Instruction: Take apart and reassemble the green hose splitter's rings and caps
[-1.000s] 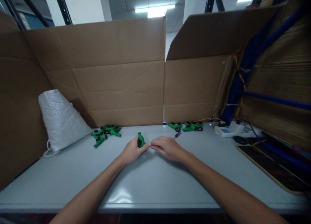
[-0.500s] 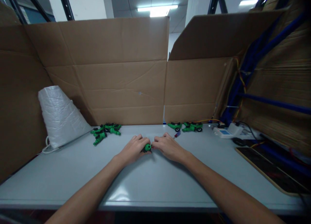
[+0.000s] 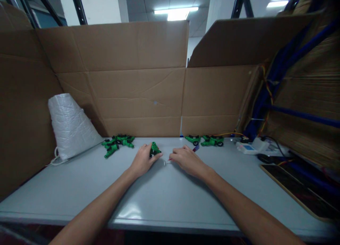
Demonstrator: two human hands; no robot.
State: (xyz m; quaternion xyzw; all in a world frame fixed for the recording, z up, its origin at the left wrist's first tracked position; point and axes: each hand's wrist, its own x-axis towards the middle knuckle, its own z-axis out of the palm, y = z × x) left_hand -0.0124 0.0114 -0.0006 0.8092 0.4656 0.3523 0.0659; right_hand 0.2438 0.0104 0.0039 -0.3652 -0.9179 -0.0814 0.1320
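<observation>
My left hand (image 3: 143, 160) holds a green and black toy part (image 3: 154, 149) upright between thumb and fingers, near the middle of the table. To its right, my right hand (image 3: 186, 160) is closed around a thin screwdriver (image 3: 196, 148), whose dark red and blue handle sticks out behind the fingers. The tool's thin tip points left, and a small pale piece (image 3: 165, 163) shows at that end; whether the two touch is too small to tell. A gap separates the toy part from the tool.
Several green toy pieces (image 3: 111, 151) lie at the back left, and green toy vehicles (image 3: 212, 141) at the back right. A silvery padded bag (image 3: 71, 128) leans at the left. A power strip (image 3: 248, 148) and a black board (image 3: 297, 188) are on the right. Cardboard walls (image 3: 119, 92) surround the table.
My left hand has moved left and away from my right hand, lifting or turning the green part upright. The tool's tip and the small pale piece now show. The camera view has shifted slightly.
</observation>
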